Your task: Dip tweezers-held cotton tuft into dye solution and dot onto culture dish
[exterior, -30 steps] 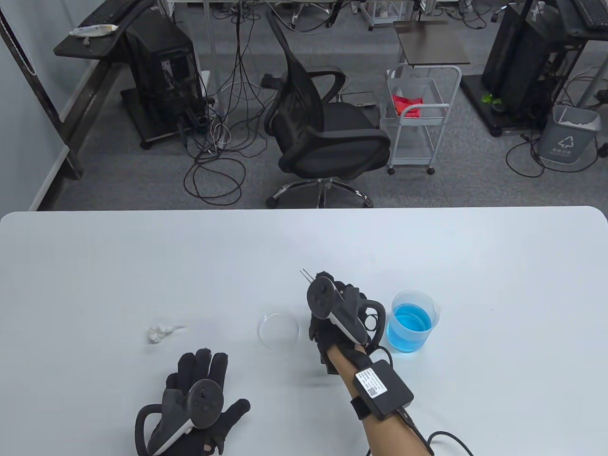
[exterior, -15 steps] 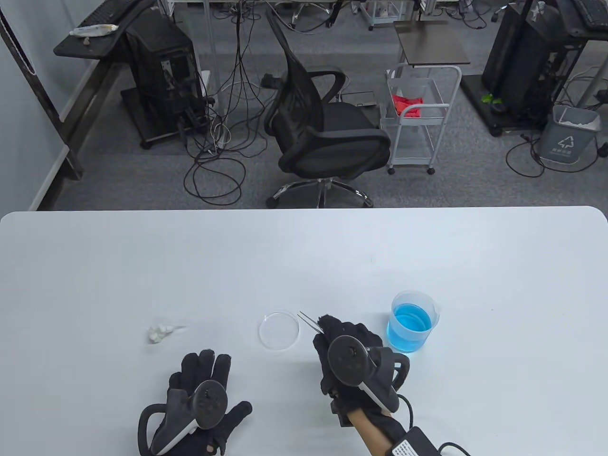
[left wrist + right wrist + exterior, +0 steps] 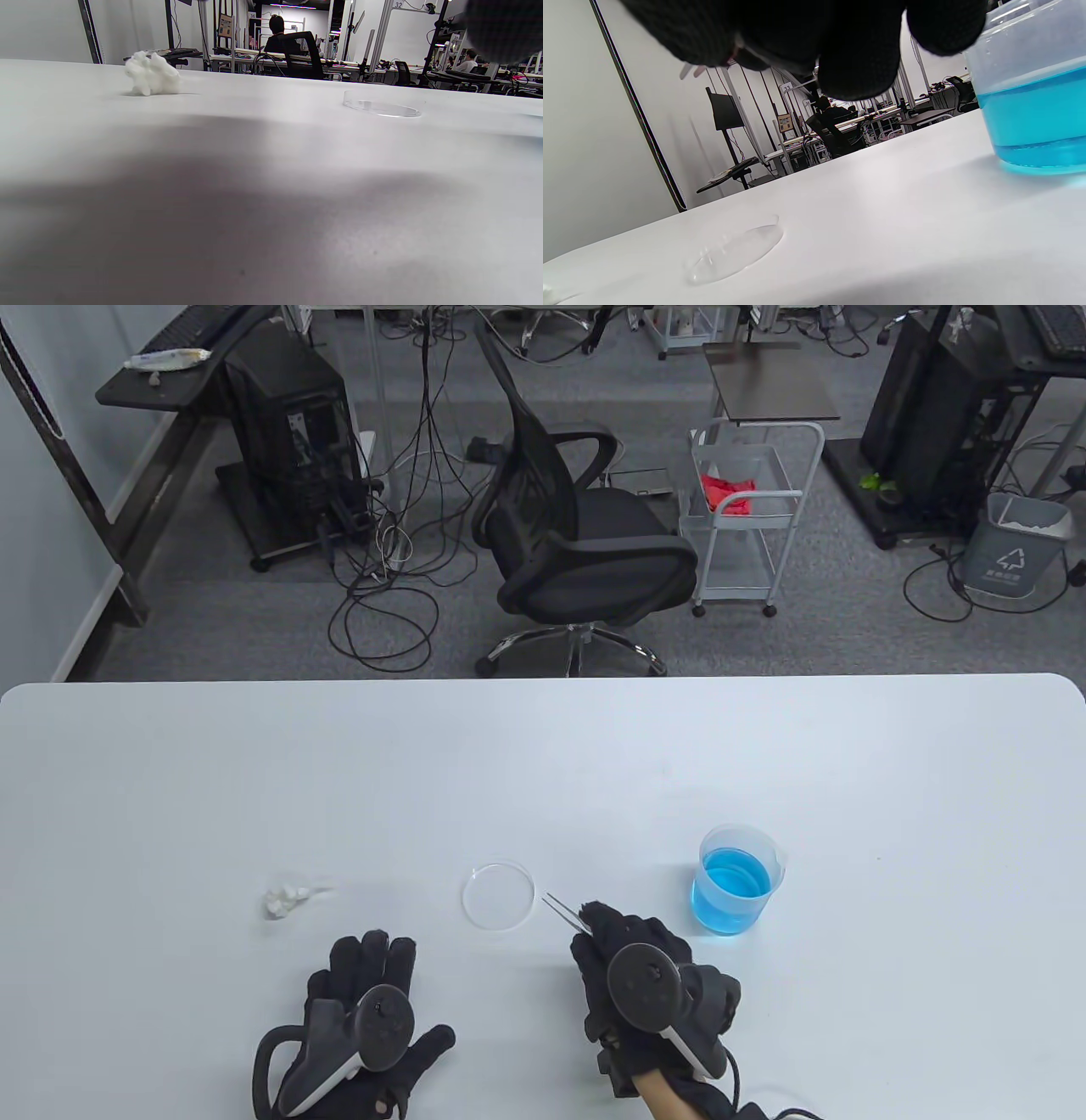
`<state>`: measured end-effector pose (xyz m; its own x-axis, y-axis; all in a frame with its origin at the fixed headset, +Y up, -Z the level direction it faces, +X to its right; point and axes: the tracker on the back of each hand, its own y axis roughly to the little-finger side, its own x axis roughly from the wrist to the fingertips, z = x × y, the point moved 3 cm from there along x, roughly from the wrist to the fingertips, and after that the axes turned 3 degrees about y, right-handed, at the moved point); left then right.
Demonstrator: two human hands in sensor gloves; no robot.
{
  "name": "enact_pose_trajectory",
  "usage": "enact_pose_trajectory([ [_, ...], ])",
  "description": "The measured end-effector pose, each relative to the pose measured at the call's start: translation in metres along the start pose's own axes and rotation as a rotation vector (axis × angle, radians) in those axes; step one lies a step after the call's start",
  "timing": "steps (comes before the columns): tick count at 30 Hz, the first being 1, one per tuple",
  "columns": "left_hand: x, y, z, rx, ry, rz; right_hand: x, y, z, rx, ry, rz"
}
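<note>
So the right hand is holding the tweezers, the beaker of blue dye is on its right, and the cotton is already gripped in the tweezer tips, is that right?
Not quite. The tweezers in the right hand carry nothing; the cotton tuft lies on the table, left of the culture dish, as the table view shows. The beaker of blue dye is on the hand's right.

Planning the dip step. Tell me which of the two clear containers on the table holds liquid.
The beaker, right of the right hand, holds blue liquid. The culture dish, flat and shallow near the tweezers tips, looks empty.
</note>
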<state>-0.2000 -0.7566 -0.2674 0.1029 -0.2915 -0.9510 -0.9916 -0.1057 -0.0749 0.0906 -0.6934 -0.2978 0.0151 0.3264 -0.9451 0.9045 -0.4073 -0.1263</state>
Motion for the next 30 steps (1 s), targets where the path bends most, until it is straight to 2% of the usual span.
enact_pose_trajectory([
  [6, -0.004, -0.001, -0.001, 0.013, -0.003, 0.007, -0.006, 0.006, 0.000, 0.024, -0.003, 0.013],
  [10, -0.002, 0.006, 0.010, -0.006, -0.025, 0.029, -0.006, 0.006, -0.001, 0.027, 0.006, 0.011],
  [14, 0.008, 0.025, 0.040, -0.063, -0.105, 0.065, -0.007, 0.005, 0.001, 0.018, 0.004, 0.002],
  [20, 0.035, 0.065, 0.087, -0.023, -0.102, 0.169, -0.008, 0.007, 0.001, 0.018, 0.000, 0.011],
  [24, 0.061, 0.088, 0.105, -0.014, -0.042, 0.249, -0.008, 0.004, 0.002, 0.024, -0.005, 0.004],
  [30, 0.101, 0.118, 0.089, 0.050, 0.113, 0.336, -0.009, 0.003, -0.001, 0.024, 0.005, 0.001],
])
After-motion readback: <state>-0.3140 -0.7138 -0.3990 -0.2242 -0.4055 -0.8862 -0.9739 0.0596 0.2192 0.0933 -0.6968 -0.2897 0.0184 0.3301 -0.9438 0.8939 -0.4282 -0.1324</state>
